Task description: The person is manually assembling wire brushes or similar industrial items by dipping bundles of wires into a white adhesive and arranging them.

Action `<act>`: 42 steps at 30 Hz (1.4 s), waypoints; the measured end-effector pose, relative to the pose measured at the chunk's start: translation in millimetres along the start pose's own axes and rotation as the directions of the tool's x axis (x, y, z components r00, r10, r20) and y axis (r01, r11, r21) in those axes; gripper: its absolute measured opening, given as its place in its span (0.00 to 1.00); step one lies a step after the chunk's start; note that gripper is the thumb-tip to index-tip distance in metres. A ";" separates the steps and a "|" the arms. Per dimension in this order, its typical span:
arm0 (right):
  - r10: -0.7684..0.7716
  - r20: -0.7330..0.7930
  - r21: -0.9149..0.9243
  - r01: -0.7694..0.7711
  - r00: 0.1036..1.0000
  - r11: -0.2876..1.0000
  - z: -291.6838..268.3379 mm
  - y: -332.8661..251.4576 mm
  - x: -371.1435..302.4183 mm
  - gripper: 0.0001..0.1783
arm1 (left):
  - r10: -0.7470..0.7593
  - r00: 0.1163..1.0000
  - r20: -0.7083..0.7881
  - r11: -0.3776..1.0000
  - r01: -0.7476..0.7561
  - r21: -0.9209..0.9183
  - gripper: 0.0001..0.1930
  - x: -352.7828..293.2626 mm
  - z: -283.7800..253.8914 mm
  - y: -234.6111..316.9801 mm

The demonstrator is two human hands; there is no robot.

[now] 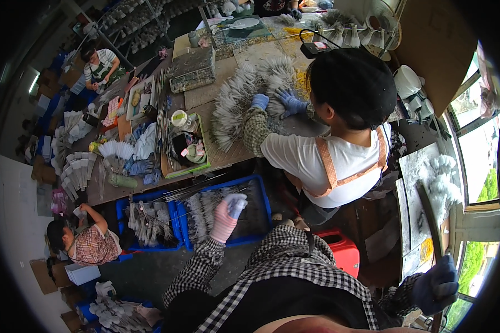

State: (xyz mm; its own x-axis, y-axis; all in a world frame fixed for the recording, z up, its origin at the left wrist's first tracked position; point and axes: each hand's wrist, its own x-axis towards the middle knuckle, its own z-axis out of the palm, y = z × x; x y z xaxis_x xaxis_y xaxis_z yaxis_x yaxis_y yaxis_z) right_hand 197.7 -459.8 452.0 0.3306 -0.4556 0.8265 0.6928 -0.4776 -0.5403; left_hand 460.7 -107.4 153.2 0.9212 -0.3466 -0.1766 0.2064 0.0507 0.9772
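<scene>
My left hand (230, 216), in a pink-striped glove with pale blue-grey fingers, is raised over a blue crate (270, 205). Its fingers are curled, and whatever may be inside them is hidden. Bundles of white feathery pieces (201, 213) lie in that crate, below and left of the hand. At the far right my right hand (438, 286), gloved in dark blue, is closed around a long, flat wooden stick (429, 219). The stick slants up past a board (411, 194) bearing a fluffy white-grey heap (440, 180).
Ahead, a co-worker (339, 150) in blue gloves presses on a grey-white feathery pile (250, 100) on the long table (228, 158). A red stool (341, 252) stands close by my lap. Another blue crate (122, 213) sits left. Two other people (97, 244) work at the left.
</scene>
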 end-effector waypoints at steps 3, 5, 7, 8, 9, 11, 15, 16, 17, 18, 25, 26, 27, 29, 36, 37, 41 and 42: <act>-0.041 0.057 0.117 0.034 0.998 0.993 -27.0 25.9 39.8 0.20 | -0.131 0.981 -0.144 0.988 0.117 -0.104 0.11 -11.4 -19.6 -12.1; -0.075 0.018 0.015 0.075 0.997 0.997 -43.9 38.9 46.5 0.21 | -0.100 0.983 -0.155 0.994 0.090 -0.069 0.11 4.3 -16.1 -3.3; -0.213 0.059 -0.074 0.217 0.975 0.973 -52.3 59.0 48.9 0.23 | 0.005 0.987 -0.163 1.000 -0.007 -0.011 0.09 32.0 -12.7 7.5; -0.211 0.055 -0.074 0.214 0.976 0.974 -46.9 66.2 50.2 0.23 | 0.031 0.989 -0.142 0.999 -0.036 -0.028 0.08 52.5 -14.2 16.7; -0.308 0.017 -0.086 0.308 0.951 0.947 -40.6 73.4 50.3 0.22 | 0.077 0.987 -0.140 0.996 -0.070 0.055 0.09 74.7 -14.6 26.7; -0.457 -0.033 -0.141 0.448 0.889 0.883 -29.2 90.7 58.8 0.21 | 0.210 0.971 -0.118 0.960 -0.181 0.215 0.09 127.1 -25.7 46.8; -0.329 0.252 -0.244 0.389 0.910 0.889 -79.5 96.4 49.3 0.11 | 0.440 0.897 -0.036 0.788 -0.367 0.494 0.10 240.1 -70.7 119.2; -0.314 0.233 -0.269 0.371 0.921 0.889 -85.8 119.8 42.9 0.11 | 0.487 0.872 0.037 0.705 -0.418 0.573 0.10 293.9 -72.9 135.2; -0.259 0.296 -0.273 0.341 0.920 0.900 -77.1 137.5 38.6 0.10 | 0.521 0.849 0.092 0.621 -0.450 0.641 0.11 343.8 -73.5 156.6; -0.210 0.355 -0.266 0.314 0.911 0.911 -63.9 167.0 32.9 0.10 | 0.557 0.819 0.141 0.524 -0.478 0.705 0.11 395.5 -79.1 179.7; 0.199 0.722 -0.267 0.002 0.662 0.964 120.2 515.0 -69.8 0.11 | 0.573 0.734 0.364 -0.233 -0.280 0.931 0.19 717.3 -134.3 273.4; 0.260 0.755 -0.305 -0.028 0.603 0.952 155.7 584.6 -71.7 0.11 | 0.535 0.772 0.343 -0.263 -0.234 0.936 0.20 757.8 -114.6 280.9; 0.319 0.780 -0.345 -0.056 0.538 0.937 193.3 649.6 -67.9 0.12 | 0.497 0.789 0.361 -0.353 -0.196 0.915 0.23 793.4 -94.2 285.7; 0.370 0.801 -0.364 -0.109 0.470 0.925 293.8 712.2 -83.5 0.12 | 0.475 0.782 0.404 -0.404 -0.214 0.890 0.25 841.8 -92.7 287.6; 0.567 0.707 -0.409 0.898 0.423 -0.159 353.3 651.7 -181.6 0.16 | 0.342 0.864 0.369 -0.579 -0.116 0.807 0.38 942.6 -122.4 275.7; 0.617 0.751 0.033 0.920 0.236 -0.392 339.3 655.2 -194.3 0.16 | 0.348 0.852 0.391 -0.579 -0.133 0.805 0.37 956.6 -120.0 272.2; 0.836 0.484 0.337 0.827 0.259 -0.450 318.2 670.8 -206.6 0.21 | 0.342 0.839 0.424 -0.595 -0.156 0.788 0.36 998.8 -119.5 259.3; 0.816 0.495 0.129 0.903 0.299 -0.409 303.1 674.7 -211.8 0.19 | 0.324 0.837 0.440 -0.583 -0.190 0.790 0.36 1007.4 -114.3 254.8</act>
State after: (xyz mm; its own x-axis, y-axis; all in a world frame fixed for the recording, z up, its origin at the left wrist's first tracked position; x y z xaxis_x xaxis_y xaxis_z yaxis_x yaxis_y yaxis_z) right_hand 789.3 -457.8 -39.8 0.9812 -0.1541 -0.1160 0.0980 -0.1196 0.9880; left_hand 1479.0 -336.7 210.7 0.6930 -0.6864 0.2207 -0.5561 -0.7036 -0.4423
